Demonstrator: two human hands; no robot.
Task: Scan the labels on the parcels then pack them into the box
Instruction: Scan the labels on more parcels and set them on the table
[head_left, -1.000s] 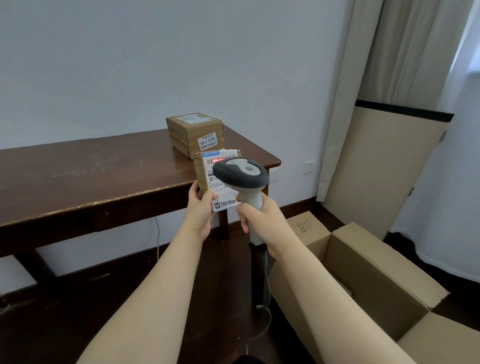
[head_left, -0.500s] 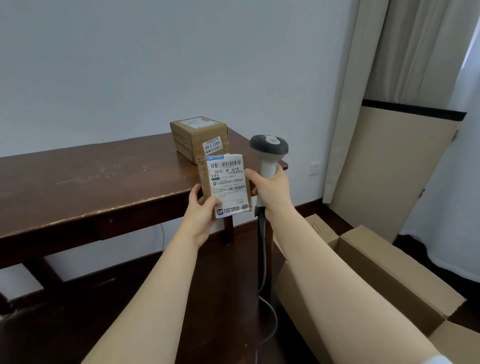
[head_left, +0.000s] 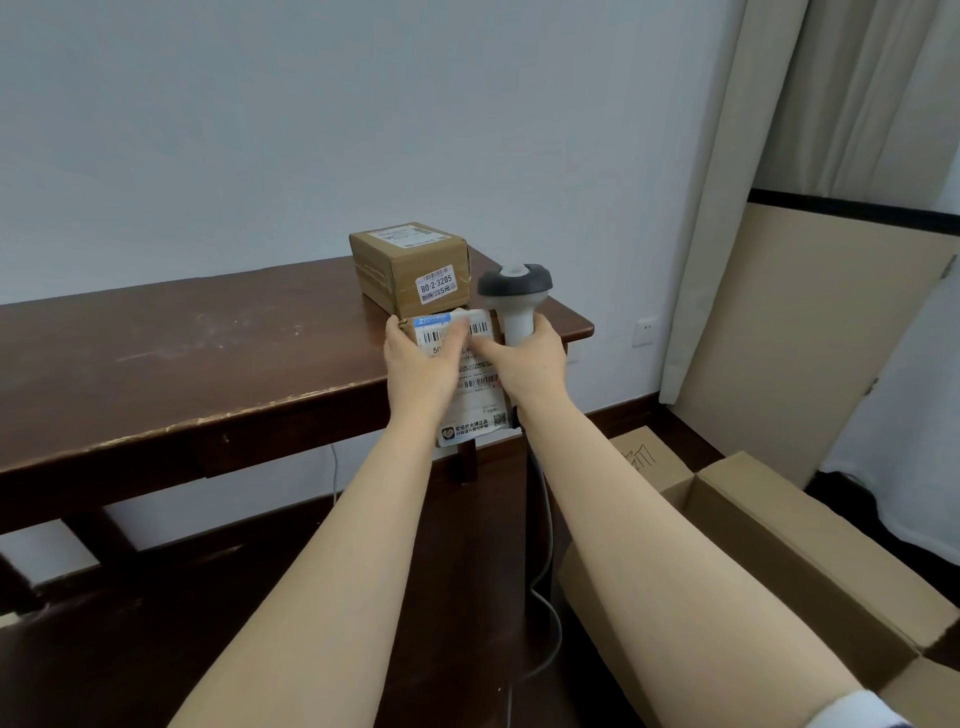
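Note:
My left hand (head_left: 423, 358) holds a small flat parcel (head_left: 475, 395) with a white barcode label, upright in front of the table edge. My right hand (head_left: 524, 361) grips the handle of a grey and white barcode scanner (head_left: 514, 293), head up, just right of the parcel. Its fingers reach across the label's upper part. A second brown parcel (head_left: 410, 265) with a label reading 80-2-3205 stands on the dark wooden table (head_left: 182, 364) behind my hands. An open cardboard box (head_left: 753, 540) sits on the floor at the lower right.
The scanner's cable (head_left: 545, 597) hangs down to the dark floor between the table and the box. A beige board (head_left: 795, 332) leans against the curtain at the right. A wall socket (head_left: 645, 331) is beyond the table's corner.
The scanner has swung from pointing at the label to upright at the parcel's right. My left hand has shifted up over the parcel's face, and my right fingers now reach onto the label.

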